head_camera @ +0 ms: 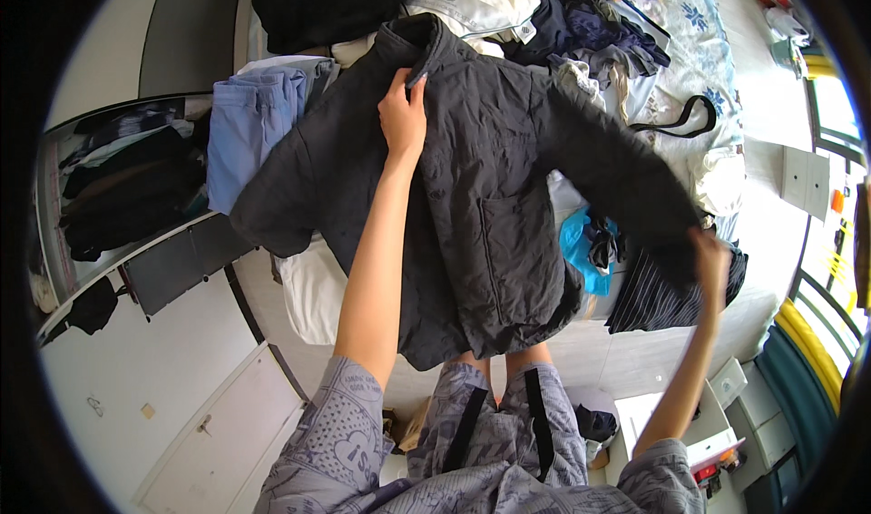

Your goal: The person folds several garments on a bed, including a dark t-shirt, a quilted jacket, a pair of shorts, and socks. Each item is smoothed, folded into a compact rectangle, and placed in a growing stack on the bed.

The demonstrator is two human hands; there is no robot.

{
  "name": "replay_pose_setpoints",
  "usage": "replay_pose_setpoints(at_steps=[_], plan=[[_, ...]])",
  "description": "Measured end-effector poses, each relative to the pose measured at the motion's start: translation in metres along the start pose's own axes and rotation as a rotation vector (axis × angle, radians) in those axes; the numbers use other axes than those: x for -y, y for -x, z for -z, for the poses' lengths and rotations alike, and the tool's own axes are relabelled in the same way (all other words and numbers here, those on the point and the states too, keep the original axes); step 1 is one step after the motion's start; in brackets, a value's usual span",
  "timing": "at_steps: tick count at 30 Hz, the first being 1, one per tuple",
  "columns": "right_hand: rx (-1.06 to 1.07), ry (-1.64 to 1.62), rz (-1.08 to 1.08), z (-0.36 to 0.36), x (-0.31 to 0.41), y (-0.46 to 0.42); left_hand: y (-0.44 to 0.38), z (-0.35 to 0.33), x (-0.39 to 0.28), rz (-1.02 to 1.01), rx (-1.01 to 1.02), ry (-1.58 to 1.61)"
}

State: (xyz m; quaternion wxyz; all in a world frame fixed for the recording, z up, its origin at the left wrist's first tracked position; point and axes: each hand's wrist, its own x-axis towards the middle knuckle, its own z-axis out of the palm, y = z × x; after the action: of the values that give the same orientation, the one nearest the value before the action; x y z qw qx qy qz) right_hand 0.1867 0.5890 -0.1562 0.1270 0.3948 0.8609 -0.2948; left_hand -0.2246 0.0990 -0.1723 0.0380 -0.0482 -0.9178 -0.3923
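Observation:
A black collared jacket [503,194] with a chest-side pocket is spread out in front of me, its lower hem hanging just above my knees. My left hand [403,116] pinches the jacket's front edge just below the collar. Off to the right, my right hand [710,259] grips the end of one sleeve and pulls it outward; hand and cuff are blurred. The other sleeve [279,208] hangs loose at the left, over folded light-blue trousers [255,112].
Behind the jacket, a bed [701,37] with a patterned cover bears heaped clothes [599,31] and a black strap [687,119]. A striped dark garment [653,289] and a bright blue cloth [578,248] lie at the right. Folded dark clothes [129,180] fill an open compartment at the left.

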Motion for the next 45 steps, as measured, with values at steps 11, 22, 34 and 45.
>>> replay_pose_setpoints(at_steps=[11,22,34,45], plan=[[-0.431,-1.219,0.028,-0.011,-0.001,-0.108,-0.014,-0.039,0.009,0.198,0.024,-0.175],[0.309,0.257,0.552,-0.209,0.086,0.163,-0.005,-0.037,0.028,0.006,0.044,-0.086],[0.207,0.241,0.509,-0.211,0.039,0.179,-0.011,-0.038,0.035,0.029,-0.006,0.003],[0.185,-0.062,0.286,-0.222,0.053,0.17,-0.012,-0.021,0.02,-0.044,-0.042,-0.13]])
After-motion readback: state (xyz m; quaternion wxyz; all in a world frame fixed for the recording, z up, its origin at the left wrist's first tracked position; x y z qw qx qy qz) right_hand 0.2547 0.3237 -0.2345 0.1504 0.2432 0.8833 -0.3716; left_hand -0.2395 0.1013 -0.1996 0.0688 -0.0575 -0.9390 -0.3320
